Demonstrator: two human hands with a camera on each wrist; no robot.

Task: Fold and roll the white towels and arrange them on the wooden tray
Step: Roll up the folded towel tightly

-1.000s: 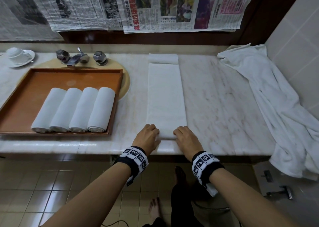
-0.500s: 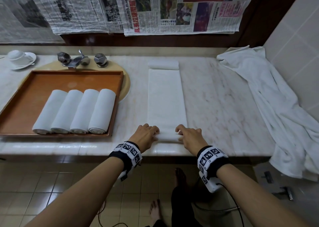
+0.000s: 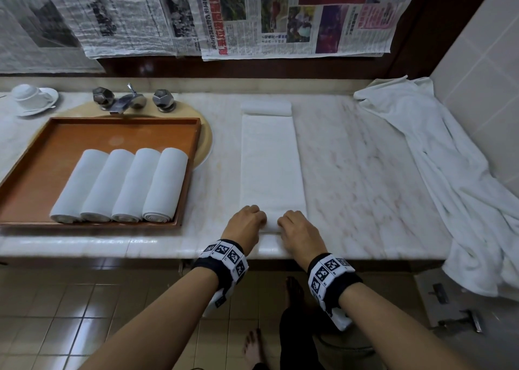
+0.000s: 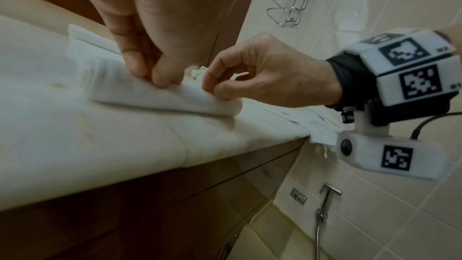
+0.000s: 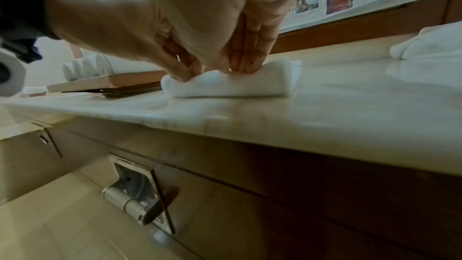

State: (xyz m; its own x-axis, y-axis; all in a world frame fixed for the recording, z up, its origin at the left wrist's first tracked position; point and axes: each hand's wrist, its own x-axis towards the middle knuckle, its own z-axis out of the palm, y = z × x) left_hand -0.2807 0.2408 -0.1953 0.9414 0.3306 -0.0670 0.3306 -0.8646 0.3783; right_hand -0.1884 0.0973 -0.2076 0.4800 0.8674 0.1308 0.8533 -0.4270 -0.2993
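white folded towel (image 3: 271, 161) on marble counter (image 3: 365, 173); i see l hand (image 3: 247, 223) + r hand (image 3: 297, 230) both pinching its rolled near end.

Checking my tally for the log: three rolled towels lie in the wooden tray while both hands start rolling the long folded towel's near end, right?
Not three: the head view shows four rolled towels in the wooden tray. The rest holds: left hand and right hand roll the folded towel.

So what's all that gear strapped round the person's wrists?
Both forearms are bare, with no sleeves. The left hand and right hand each have a black fabric wristband carrying white blocks printed with black square-pattern markers. Under the right wrist hangs a small white camera pod with a dark round lens, another marker and a thin black cable.
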